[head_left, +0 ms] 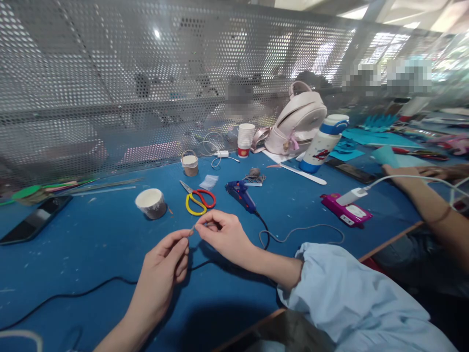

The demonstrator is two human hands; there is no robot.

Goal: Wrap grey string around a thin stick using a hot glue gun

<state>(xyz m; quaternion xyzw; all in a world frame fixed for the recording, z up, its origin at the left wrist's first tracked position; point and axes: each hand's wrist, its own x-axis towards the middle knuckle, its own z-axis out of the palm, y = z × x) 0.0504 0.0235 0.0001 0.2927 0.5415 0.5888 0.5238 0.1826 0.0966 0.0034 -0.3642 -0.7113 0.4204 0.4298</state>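
My left hand and my right hand meet above the blue table, fingertips almost touching. Both pinch a thin grey string, of which only a short bit shows between them. Just beyond my fingers lie scissors with one yellow and one red handle, blades slightly apart. A blue hot glue gun rests on its side, a clear glue stick out of its back. Behind it is a small tangle of grey yarn. To the left stands a paper cup wrapped in grey.
A small cup with a handle, stacked paper cups, a backpack and a bottle stand along the perforated metal screen. A phone lies left. A magenta power strip sits right, near another person's arm.
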